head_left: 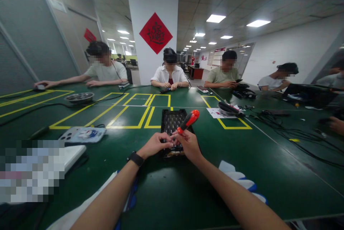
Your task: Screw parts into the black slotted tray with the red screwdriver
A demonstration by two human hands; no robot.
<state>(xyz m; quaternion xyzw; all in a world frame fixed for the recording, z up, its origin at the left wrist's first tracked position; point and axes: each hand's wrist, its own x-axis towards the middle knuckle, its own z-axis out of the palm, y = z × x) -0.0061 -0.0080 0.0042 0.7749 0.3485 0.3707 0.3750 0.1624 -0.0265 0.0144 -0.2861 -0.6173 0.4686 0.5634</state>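
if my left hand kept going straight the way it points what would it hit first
Most likely the right hand: the left hand points at its fingers, which grip the red screwdriver over the black tray. Depth between them is unclear.

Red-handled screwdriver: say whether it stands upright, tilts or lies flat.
Tilted. The screwdriver slants its red handle up and rightward from the right hand, which grips it above the black tray.

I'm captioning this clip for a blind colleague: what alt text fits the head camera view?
The person's right hand holds a red-handled screwdriver over a black tray on a green table, with the left hand at its tip. A phone lies to the left, a metal bowl farther back, and other people sit opposite.
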